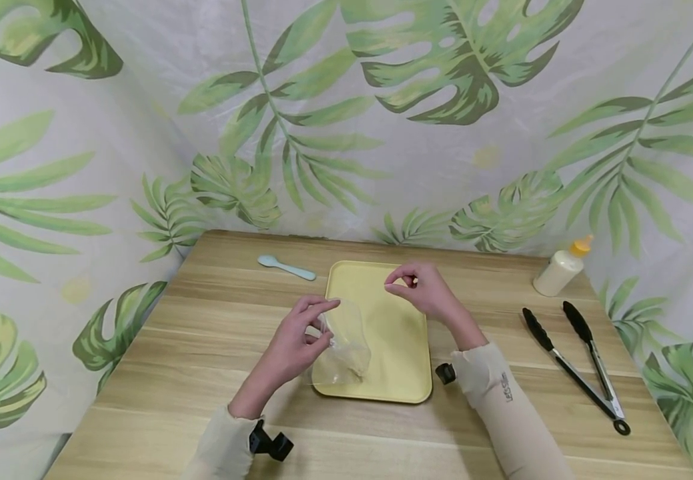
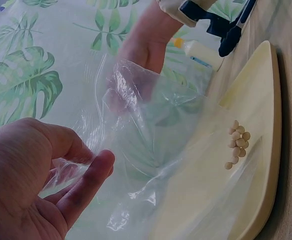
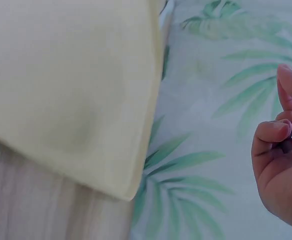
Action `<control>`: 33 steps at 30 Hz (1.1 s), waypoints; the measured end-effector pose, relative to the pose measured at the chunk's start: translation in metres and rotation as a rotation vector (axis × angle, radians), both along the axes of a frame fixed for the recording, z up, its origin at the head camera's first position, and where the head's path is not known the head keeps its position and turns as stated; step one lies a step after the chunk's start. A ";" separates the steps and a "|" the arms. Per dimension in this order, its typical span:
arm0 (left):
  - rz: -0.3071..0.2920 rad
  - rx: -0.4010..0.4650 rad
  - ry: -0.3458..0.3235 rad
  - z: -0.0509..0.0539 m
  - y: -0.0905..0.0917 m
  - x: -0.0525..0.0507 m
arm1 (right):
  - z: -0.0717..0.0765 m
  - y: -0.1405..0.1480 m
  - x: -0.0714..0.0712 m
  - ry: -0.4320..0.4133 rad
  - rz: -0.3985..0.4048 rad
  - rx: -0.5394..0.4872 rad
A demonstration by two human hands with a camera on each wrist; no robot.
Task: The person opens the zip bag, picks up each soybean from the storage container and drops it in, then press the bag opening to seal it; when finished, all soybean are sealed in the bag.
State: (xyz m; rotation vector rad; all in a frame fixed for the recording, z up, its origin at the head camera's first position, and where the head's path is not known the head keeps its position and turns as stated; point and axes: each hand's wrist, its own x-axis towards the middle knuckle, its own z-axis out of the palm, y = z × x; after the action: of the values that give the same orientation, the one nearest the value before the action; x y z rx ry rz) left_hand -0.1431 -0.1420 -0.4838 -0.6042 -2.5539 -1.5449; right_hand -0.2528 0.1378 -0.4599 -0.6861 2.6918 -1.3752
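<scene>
My left hand (image 1: 298, 340) pinches a clear plastic bag (image 1: 349, 343) near its upper edge, between thumb and fingers. In the left wrist view, several small round beige balls (image 2: 238, 142) lie clustered low in the bag. It hangs over the left part of a yellow tray (image 1: 397, 333). My right hand (image 1: 421, 287), apart from the bag, hovers above the tray's far right portion. Its fingers are curled, with thumb and forefinger tips together; I see nothing between them. The right wrist view shows this hand (image 3: 283, 150) at the right edge, partly cut off.
A light blue spoon (image 1: 286, 267) lies behind the tray on the left. On the right stand a white bottle with an orange cap (image 1: 559, 270) and, nearer, black-and-steel tongs (image 1: 586, 370) lying spread. The wooden table (image 1: 202, 347) backs onto a leaf-patterned curtain (image 1: 322, 167).
</scene>
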 end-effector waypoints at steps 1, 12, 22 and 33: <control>-0.001 0.000 -0.001 0.000 0.000 0.000 | 0.002 -0.001 0.003 0.004 0.011 -0.005; 0.008 -0.012 -0.011 0.001 0.001 0.000 | 0.023 -0.016 0.031 0.075 0.122 -0.045; 0.005 -0.016 -0.017 0.002 0.001 -0.001 | 0.030 -0.028 0.051 0.113 0.199 -0.038; 0.006 -0.027 -0.021 0.004 0.003 0.000 | 0.033 -0.040 0.062 0.122 0.249 -0.034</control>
State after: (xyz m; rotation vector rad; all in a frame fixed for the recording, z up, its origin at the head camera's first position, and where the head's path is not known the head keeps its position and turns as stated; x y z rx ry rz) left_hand -0.1429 -0.1391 -0.4797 -0.5860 -2.5932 -1.5256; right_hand -0.1912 0.0975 -0.4266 -1.0994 2.5643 -1.3590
